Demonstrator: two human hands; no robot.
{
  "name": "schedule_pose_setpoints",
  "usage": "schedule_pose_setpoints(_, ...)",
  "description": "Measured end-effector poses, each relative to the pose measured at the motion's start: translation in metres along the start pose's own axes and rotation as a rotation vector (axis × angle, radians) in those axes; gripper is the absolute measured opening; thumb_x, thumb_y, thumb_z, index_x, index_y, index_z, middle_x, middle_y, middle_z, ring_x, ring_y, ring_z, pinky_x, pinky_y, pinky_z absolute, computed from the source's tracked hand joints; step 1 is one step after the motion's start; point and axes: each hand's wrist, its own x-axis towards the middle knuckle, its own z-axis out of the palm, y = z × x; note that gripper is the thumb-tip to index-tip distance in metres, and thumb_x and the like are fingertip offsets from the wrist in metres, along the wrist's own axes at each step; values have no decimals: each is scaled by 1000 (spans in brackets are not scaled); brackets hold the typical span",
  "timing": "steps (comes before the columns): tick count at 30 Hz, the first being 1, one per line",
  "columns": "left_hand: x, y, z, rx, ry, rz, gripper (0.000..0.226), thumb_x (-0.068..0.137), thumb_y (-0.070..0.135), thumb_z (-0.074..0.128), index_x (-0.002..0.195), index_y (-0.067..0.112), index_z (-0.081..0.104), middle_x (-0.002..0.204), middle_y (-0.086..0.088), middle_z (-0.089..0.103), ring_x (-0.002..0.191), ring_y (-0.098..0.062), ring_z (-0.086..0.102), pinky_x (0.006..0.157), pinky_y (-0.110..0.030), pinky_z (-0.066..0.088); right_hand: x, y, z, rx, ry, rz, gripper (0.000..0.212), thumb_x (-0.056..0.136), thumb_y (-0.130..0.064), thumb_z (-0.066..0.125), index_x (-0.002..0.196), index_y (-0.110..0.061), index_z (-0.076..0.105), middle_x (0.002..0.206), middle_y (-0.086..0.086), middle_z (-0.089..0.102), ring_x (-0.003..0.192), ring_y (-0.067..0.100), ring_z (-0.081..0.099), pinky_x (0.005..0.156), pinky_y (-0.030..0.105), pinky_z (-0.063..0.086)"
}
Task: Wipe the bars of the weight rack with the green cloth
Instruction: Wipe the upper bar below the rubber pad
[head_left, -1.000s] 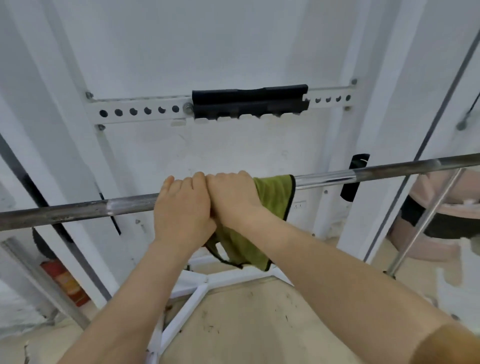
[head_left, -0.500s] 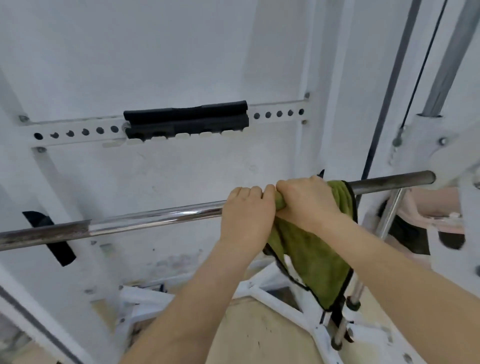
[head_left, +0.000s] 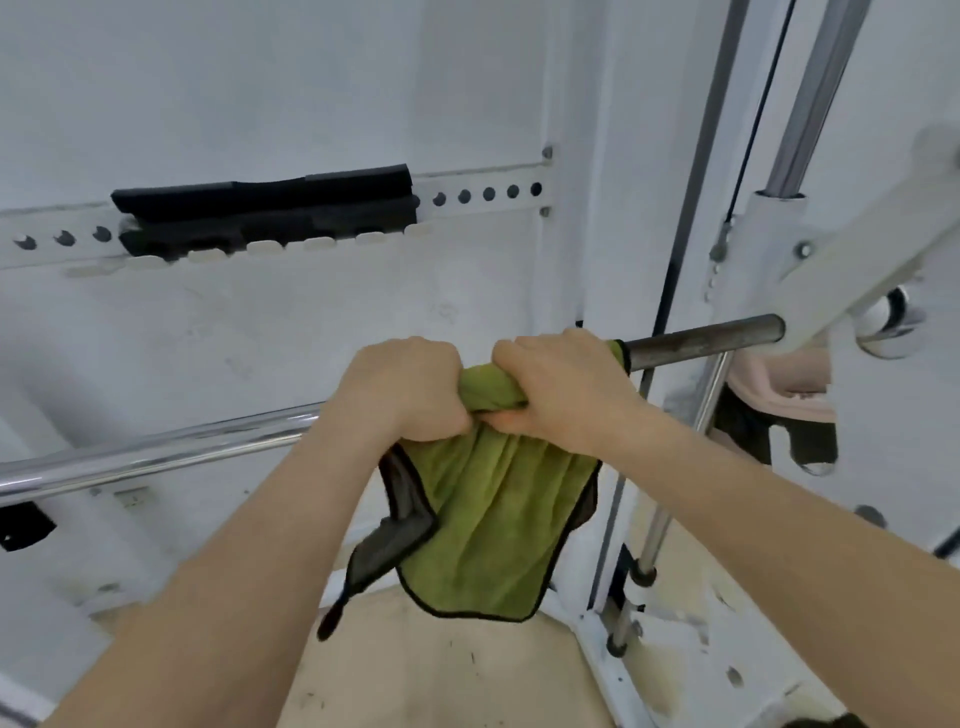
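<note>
The left hand (head_left: 405, 389) and the right hand (head_left: 566, 389) sit side by side on the bar (head_left: 156, 457), knuckles up. Each curls round the green cloth (head_left: 488, 519), which is bunched over the bar between and under them. Its loose part hangs toward six o'clock, soft and creased, hemmed with a thin black edge, with one dark corner folded out at seven o'clock.

Toward nine o'clock from the hands the bar is bare, round, polished chrome, free to the picture's edge. Toward three o'clock only a short, dull, dark stretch shows before the bar ends beside the white painted rack frame (head_left: 857, 249). A thin shiny rod (head_left: 657, 525) stands just beside the cloth's right edge.

At eleven o'clock a black pad (head_left: 260, 208) sits on a white strip (head_left: 488, 195) with round holes. A scuffed tan floor (head_left: 441, 670) lies below.
</note>
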Motion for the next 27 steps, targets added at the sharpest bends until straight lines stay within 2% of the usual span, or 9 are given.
schedule_pose_setpoints(2,-1,37,18,107,291,64,21,73,33,65,71,20,48,66,0,56,62,-25,60,52,-29,26,-17,34,-3,-81,-17,121,39,76,-57,59,80,-24,38,75,-6,54,72,23,54,67,34,31)
schedule_pose_setpoints(4,-1,67,30,150,428,99,15,65,22,70,69,21,55,60,2,56,50,-21,55,50,-28,20,-28,55,-8,-133,-85,239,37,74,-58,59,79,-24,45,75,-7,55,75,23,56,71,37,37)
schedule_pose_setpoints(7,4,67,41,183,543,137,12,62,15,55,71,21,60,60,4,56,49,-17,54,50,-28,20,-20,46,-8,-107,-108,369,27,76,-49,59,72,-25,47,68,-8,54,69,21,54,74,36,35)
schedule_pose_setpoints(10,0,53,29,142,511,106,13,71,15,57,82,21,59,69,2,61,58,-19,60,50,-26,19,-6,11,-1,-96,-37,354,8,74,-25,55,76,-23,47,73,-5,59,73,23,57,77,37,33)
schedule_pose_setpoints(12,7,50,26,44,368,103,10,85,22,53,94,21,54,83,2,62,73,-23,61,53,-28,24,-1,0,3,-94,-20,293,10,74,-21,53,83,-22,49,79,-3,60,77,24,58,76,37,31)
schedule_pose_setpoints(17,23,64,18,84,319,42,21,87,35,48,72,23,41,61,5,38,51,-16,32,49,-26,22,-23,48,8,-99,80,97,24,71,-29,68,88,-16,57,75,-2,56,69,23,57,69,37,38)
schedule_pose_setpoints(21,35,117,19,101,360,29,23,90,30,52,79,18,36,59,4,32,48,-16,25,46,-28,13,-54,102,11,-118,101,182,33,69,-35,75,92,-17,60,79,-2,57,75,23,58,75,38,41)
schedule_pose_setpoints(25,72,191,16,43,349,89,11,90,12,51,84,17,43,73,0,54,58,-20,46,50,-29,23,-75,145,1,-96,46,363,25,77,-21,64,102,-16,60,98,2,58,99,25,56,99,36,32)
schedule_pose_setpoints(27,86,219,10,32,323,113,16,91,6,48,79,17,50,83,-1,61,74,-24,60,58,-30,32,-87,153,2,-54,88,428,38,75,-7,59,114,-8,60,114,11,57,115,30,51,111,36,25)
